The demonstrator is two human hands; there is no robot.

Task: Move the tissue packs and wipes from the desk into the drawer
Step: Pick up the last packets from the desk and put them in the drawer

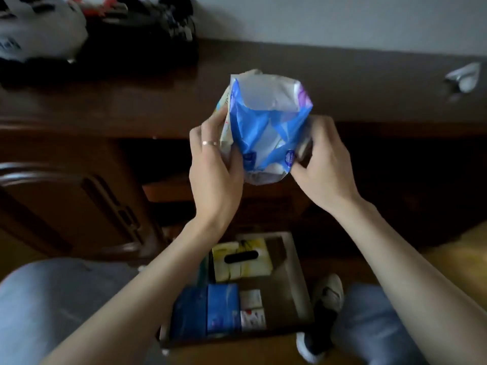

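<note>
A blue and white tissue pack (266,127) is held in the air in front of the dark wooden desk (131,101). My left hand (213,164), with a ring on one finger, grips its left side. My right hand (321,164) grips its right side. Below, between my knees, the drawer (295,280) stands pulled out. Inside it lie a yellow wipes pack (242,259) with a dark slot, two blue tissue packs (208,309) side by side, and small white packs (251,309) to their right.
A white bag (34,35) and a pile of dark things (147,30) sit on the desk's back left. A crumpled white wrapper (465,77) lies at the far right. A wooden chair back (66,206) stands on the left. My shoe (324,312) rests right of the drawer.
</note>
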